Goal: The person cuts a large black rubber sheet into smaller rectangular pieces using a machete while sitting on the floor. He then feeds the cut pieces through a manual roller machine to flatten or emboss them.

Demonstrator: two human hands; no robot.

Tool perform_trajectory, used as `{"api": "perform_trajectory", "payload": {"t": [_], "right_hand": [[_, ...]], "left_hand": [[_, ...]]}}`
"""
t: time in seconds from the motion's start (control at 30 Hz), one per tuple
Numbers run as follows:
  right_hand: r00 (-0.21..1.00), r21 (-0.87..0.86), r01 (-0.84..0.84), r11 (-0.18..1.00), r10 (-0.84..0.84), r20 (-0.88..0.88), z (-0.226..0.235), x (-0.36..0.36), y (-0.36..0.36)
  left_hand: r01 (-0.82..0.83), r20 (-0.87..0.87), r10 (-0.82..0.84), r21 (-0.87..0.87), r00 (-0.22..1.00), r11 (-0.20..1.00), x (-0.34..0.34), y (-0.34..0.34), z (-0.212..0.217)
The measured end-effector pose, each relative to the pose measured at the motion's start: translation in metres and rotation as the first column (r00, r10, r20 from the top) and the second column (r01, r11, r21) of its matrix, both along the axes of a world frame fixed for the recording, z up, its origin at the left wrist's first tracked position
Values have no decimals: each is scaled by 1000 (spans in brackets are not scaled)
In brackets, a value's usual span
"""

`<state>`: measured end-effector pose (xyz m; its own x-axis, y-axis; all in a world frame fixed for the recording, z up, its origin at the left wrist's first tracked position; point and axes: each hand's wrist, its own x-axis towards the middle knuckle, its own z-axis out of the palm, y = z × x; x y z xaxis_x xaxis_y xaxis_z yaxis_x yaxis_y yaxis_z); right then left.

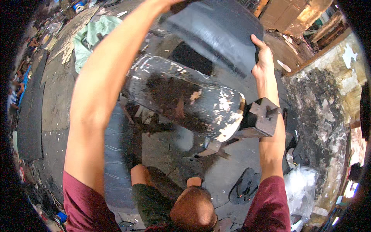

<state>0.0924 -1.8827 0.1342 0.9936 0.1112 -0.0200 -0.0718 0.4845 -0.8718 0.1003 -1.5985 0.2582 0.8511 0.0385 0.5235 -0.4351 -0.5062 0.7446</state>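
A wide, glossy black flexible sheet, rubber-like in look, is held up at the far side, above the worn cylinder. My right hand grips its right edge, with the thumb raised along the side. At the top rim of the picture, my left hand is at the sheet's left end; its fingers are mostly cut off. Below the sheet lies a thick dark cylinder with chipped, flaking paint, tilted down to the right. A rusty square metal piece sticks out from its right end, over my right forearm.
A dark quilted-looking sheet lies left of my legs. One black flip-flop rests on the floor at lower right, beside clear plastic. A stained wall bounds the right side. Pale green cloth lies at far left.
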Motion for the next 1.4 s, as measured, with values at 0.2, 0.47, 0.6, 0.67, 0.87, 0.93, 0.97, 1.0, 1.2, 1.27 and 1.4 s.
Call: {"api": "perform_trajectory", "payload": {"t": [0.2, 0.47, 0.6, 0.67, 0.87, 0.93, 0.97, 1.0, 1.2, 1.27, 1.4], "right_hand": [[989, -67, 5, 998, -15, -147, -167, 99, -30], [894, -378, -256, 890, 68, -444, -266, 64, 27], [897, -916, -396, -70, 187, -402, -280, 42, -127], [866, -881, -352, -317, 247, -435, -300, -16, -164], [657, -958, -1, -285, 722, -215, -376, -265, -218], [839, -891, -396, -223, 306, -449, -302, -306, -77], [829, -862, -410, -297, 274, -488, -290, -305, -66], [812, -822, -434, -368, 235, -534, -285, -308, -59], [907, -787, -331, -520, 53, -417, -294, -331, -52], [924, -795, -338, -504, -19, -381, -305, -331, -47], [925, -811, -350, -468, -36, -378, -317, -331, -61]], "left_hand": [[-227, 527, 104, 175, 844, 958, -196, 91, -27], [-531, -381, 826, 636, 415, 560, -466, 339, -345], [-513, -681, 732, 629, -1, 584, -505, 359, -437], [-471, -650, 758, 685, -51, 556, -521, 351, -445], [-481, -528, 846, 724, 76, 495, -472, 270, -387], [-611, -531, 841, 634, 102, 474, -515, 271, -319], [-699, -372, 918, 619, 140, 357, -530, 276, -317], [-776, -202, 968, 583, 151, 243, -555, 282, -320], [-826, -472, 789, 194, 394, 529, -628, 284, -230], [-805, -459, 783, 210, 419, 554, -636, 275, -226], [-632, -642, 566, 159, 517, 758, -590, 215, -209]]}}
